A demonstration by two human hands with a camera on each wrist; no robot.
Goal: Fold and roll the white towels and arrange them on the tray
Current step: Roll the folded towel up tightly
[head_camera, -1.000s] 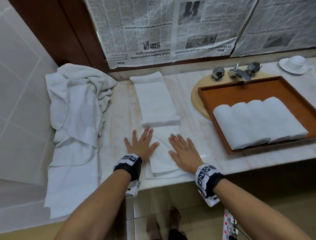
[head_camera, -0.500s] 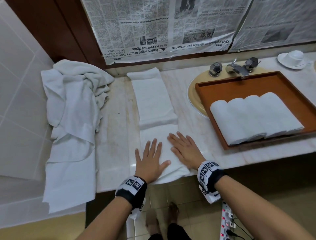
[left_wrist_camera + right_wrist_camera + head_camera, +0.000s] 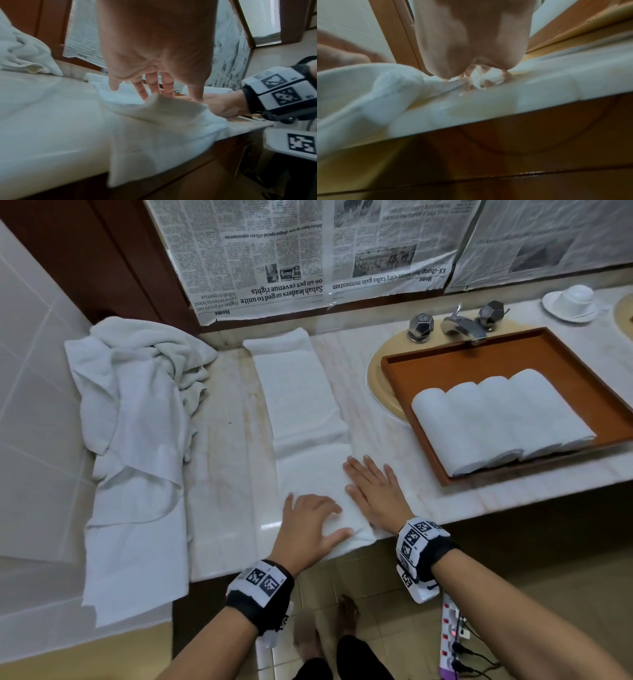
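A long folded white towel (image 3: 301, 405) lies lengthwise on the marble counter (image 3: 226, 474), its near end hanging a little over the front edge. My left hand (image 3: 308, 522) sits on that near end with fingers curled and thumb spread, bunching the cloth. In the left wrist view a flap of the towel (image 3: 171, 106) stands up against the fingertips. My right hand (image 3: 373, 491) presses flat on the towel's right edge, fingers straight. Several rolled white towels (image 3: 496, 419) lie side by side in the brown tray (image 3: 479, 361).
A heap of loose white towels (image 3: 137, 405) covers the counter's left end and drapes over its edge. The tray rests over the sink, below the faucet (image 3: 462, 326). A cup and saucer (image 3: 572, 301) stand at the back right. A power strip (image 3: 452, 631) lies on the floor.
My left hand has slid back to the towel's near end by the counter's front edge, and its flat fingers have curled, lifting the cloth. The right hand has stayed flat in place.
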